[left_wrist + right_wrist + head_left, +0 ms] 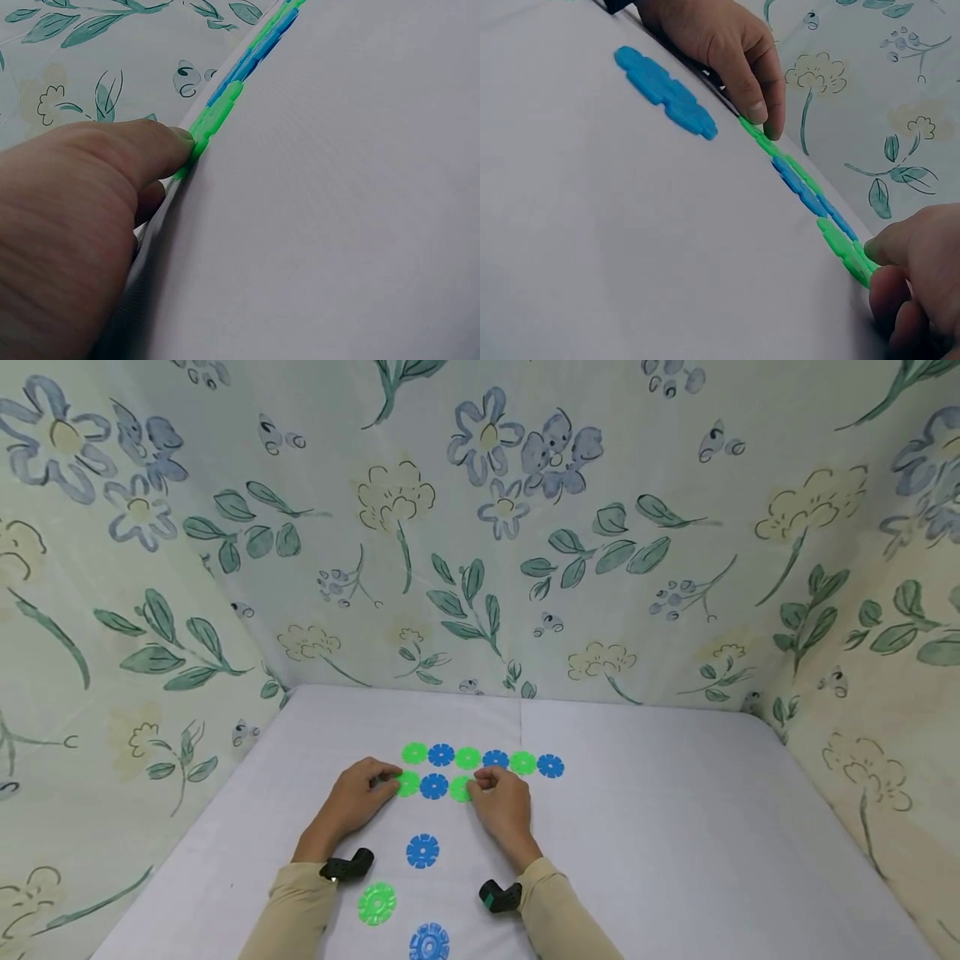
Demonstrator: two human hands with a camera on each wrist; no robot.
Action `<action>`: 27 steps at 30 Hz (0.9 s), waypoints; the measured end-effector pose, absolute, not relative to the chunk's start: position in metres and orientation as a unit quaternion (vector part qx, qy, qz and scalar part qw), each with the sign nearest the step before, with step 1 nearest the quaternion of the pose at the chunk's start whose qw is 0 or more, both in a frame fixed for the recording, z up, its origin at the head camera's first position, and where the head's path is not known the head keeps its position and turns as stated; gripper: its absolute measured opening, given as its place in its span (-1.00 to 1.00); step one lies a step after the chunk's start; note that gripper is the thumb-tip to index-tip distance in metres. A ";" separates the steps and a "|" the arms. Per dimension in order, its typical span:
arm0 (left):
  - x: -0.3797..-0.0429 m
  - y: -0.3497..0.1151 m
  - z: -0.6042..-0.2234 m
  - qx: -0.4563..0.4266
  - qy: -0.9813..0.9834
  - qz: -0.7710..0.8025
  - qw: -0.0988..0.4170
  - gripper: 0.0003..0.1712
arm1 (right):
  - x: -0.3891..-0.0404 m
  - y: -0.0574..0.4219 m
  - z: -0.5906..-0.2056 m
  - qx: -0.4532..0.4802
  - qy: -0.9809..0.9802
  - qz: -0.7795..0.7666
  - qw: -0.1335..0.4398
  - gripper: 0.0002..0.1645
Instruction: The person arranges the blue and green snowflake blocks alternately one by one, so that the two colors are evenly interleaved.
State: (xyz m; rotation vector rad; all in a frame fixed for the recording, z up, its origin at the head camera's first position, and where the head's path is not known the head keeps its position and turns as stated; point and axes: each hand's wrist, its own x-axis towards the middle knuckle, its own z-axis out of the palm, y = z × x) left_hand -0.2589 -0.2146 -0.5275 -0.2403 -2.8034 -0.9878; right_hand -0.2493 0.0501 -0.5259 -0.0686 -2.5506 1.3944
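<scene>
Notched plastic snowflake discs lie flat in two rows on the white cloth. At the left end of the nearer row is a green disc (408, 783); my left hand (358, 797) touches its outer edge with thumb and forefinger fairly straight. A blue disc (434, 786) lies beside it. The right-end green disc (843, 247) is held at its edge by the thumb and curled forefinger of my right hand (504, 806). That hand partly covers a blue disc (495, 759) in the farther row, where green and blue alternate.
Closer to me lie a loose blue disc (423, 851), a green disc (377, 903) and another blue disc (430, 942), cut off by the frame's edge. The white-covered table (675, 827) meets floral cloth walls (480, 610) at its back and sides. Each wrist wears a black camera.
</scene>
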 end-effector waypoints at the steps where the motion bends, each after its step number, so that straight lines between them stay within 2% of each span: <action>1: -0.259 -0.215 -0.528 -0.080 -0.937 -0.329 0.079 -0.75 | -0.250 0.051 -0.526 -0.021 -0.870 0.478 0.116 -0.85; 7: -0.259 -0.215 -0.528 -0.081 -0.936 -0.333 0.078 -0.74 | -0.250 0.053 -0.526 -0.014 -0.865 0.492 0.101 -0.84; 17: -0.259 -0.215 -0.528 -0.082 -0.936 -0.334 0.080 -0.75 | -0.251 0.058 -0.518 0.024 -0.859 0.510 0.040 -0.79; 27: -0.259 -0.214 -0.527 -0.080 -0.936 -0.333 0.082 -0.75 | -0.250 0.063 -0.505 0.141 -0.845 0.516 -0.020 -0.70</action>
